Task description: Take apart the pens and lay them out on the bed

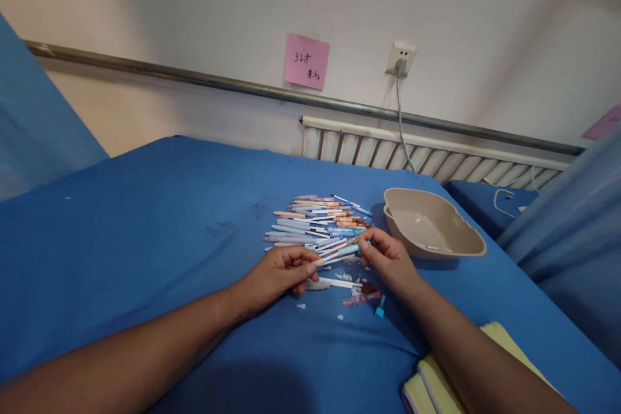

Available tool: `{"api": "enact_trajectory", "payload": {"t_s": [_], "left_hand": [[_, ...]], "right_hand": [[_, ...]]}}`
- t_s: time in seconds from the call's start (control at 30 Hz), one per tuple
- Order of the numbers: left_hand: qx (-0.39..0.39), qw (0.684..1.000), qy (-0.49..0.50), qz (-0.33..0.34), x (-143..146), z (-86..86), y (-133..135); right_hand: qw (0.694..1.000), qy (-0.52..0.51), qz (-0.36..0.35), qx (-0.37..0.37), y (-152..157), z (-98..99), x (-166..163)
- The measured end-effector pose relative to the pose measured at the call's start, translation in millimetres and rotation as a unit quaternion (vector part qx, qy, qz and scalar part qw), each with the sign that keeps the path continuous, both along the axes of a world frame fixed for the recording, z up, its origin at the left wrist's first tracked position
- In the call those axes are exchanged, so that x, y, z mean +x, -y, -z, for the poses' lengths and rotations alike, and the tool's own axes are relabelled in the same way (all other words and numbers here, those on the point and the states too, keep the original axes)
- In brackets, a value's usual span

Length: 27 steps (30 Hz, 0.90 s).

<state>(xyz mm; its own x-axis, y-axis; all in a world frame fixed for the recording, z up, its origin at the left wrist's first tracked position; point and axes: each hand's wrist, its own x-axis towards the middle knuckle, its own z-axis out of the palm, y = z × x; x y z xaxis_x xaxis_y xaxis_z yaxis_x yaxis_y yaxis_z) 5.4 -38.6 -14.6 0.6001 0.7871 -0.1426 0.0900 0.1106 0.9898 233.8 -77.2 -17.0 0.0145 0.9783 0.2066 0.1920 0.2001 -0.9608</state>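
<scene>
Both my hands rest on a blue table cover (145,252). My left hand (279,275) is closed, pinching one end of a thin pale pen (339,252). My right hand (388,259) is closed on the pen's other, light-blue end. Just beyond my fingers lies a pile of several pastel pens (315,220). More loose pens and small white bits (347,284) lie under and between my hands, along with a small blue cap (380,310).
A beige scalloped bowl (431,233) stands to the right of the pile. Yellow cloth (431,381) lies at the near right edge. A radiator (436,155), a wall socket with cord (400,59) and a pink note (306,61) are behind. Blue fabric hangs on both sides.
</scene>
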Motion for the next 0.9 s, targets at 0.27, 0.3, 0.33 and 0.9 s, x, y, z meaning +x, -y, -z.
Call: {"api": "enact_trajectory", "payload": {"t_s": [0.27, 0.3, 0.33, 0.9], "left_hand": [[0.049, 0.998, -0.021, -0.011, 0, 0.5, 2], [0.054, 0.998, -0.024, -0.010, 0, 1.0, 1], [0.057, 0.998, -0.027, -0.010, 0, 1.3, 1], [0.026, 0.998, -0.034, 0.035, -2, -4.8, 5]], "right_hand": [[0.999, 0.027, -0.018, -0.029, 8, 3.9, -10], [0.999, 0.038, -0.016, -0.027, 9, 4.0, -10], [0.998, 0.052, -0.012, -0.022, 9, 3.9, -10], [0.972, 0.199, -0.041, 0.117, 15, -2.2, -13]]}}
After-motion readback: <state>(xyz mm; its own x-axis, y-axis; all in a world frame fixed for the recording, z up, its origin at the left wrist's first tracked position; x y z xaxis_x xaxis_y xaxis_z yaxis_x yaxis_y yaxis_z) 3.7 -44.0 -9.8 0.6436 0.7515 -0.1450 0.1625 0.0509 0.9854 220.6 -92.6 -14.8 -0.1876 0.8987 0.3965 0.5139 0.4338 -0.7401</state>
